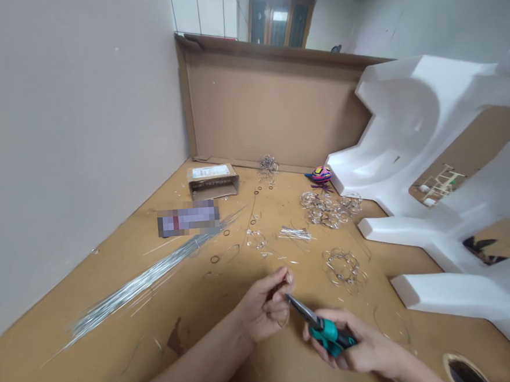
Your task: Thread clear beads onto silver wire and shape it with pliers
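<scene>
While one brown tabletop spreads beneath us, one cardboard panel closes off its far side and white moulded foam crowds its right edge. One long bundle of silver wires lies on the left, near one small open cardboard box. Our two hands are near the front: the right hand grips one pair of green-and-black pliers, its tips at the left hand, whose fingers are pinched together; they hide whatever is between them, possibly a thin wire. Beyond lie three wire tangles, one blurred purple packet, one short wire bundle, one bright multicoloured toy and about six dark rings.
</scene>
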`<move>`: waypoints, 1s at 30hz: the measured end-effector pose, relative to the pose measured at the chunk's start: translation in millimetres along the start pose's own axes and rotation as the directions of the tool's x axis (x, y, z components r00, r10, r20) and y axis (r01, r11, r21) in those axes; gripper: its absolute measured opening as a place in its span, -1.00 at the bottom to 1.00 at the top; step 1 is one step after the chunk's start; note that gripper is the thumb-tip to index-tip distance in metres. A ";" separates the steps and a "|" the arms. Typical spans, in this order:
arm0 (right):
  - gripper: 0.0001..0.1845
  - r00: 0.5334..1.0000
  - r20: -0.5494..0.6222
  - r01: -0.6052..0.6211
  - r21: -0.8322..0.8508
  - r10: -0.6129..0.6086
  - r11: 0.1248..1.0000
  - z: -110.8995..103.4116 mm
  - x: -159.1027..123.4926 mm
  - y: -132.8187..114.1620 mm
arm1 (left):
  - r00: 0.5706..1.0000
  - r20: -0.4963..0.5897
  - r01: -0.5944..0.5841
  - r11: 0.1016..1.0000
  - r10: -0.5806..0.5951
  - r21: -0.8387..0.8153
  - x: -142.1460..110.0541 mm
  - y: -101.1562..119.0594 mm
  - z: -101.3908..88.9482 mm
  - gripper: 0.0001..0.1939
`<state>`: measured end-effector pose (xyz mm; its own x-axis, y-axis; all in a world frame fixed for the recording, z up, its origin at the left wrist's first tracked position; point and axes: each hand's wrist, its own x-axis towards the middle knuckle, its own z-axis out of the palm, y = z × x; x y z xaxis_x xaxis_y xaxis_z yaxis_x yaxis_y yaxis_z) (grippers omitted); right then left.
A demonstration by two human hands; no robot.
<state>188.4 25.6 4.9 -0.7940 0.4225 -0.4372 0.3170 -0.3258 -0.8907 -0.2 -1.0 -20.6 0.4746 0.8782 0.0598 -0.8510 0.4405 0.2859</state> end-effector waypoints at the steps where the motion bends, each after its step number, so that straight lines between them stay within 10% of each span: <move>1: -0.59 1.000 0.002 -0.005 -0.001 0.005 1.000 0.4 -0.1 -0.5 | 1.000 -0.002 0.001 1.000 -0.001 0.007 0.1 -0.4 -0.1 -0.80; 12: -0.71 0.996 -0.084 0.019 -0.133 -0.031 0.991 3.7 0.0 1.4 | 0.999 -0.040 0.029 0.999 -0.029 0.022 1.4 -4.1 1.0 -0.80; 20: -0.44 0.998 0.053 0.047 -0.090 -0.042 0.995 -11.6 -14.2 -4.1 | 0.990 -0.121 -0.048 0.984 0.070 0.174 0.7 5.2 3.1 -0.82; 30: -0.55 0.961 -0.258 -0.100 -0.651 -0.095 0.753 -23.8 -56.3 -21.1 | 0.947 -0.203 -0.094 0.819 0.249 0.566 1.3 6.8 11.2 -0.79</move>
<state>238.7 28.8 45.3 -0.6595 0.6556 -0.3678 0.6558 0.2628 -0.7077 -2.9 1.0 -7.9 0.1924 0.9791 -0.0661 -0.6147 0.1727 0.7696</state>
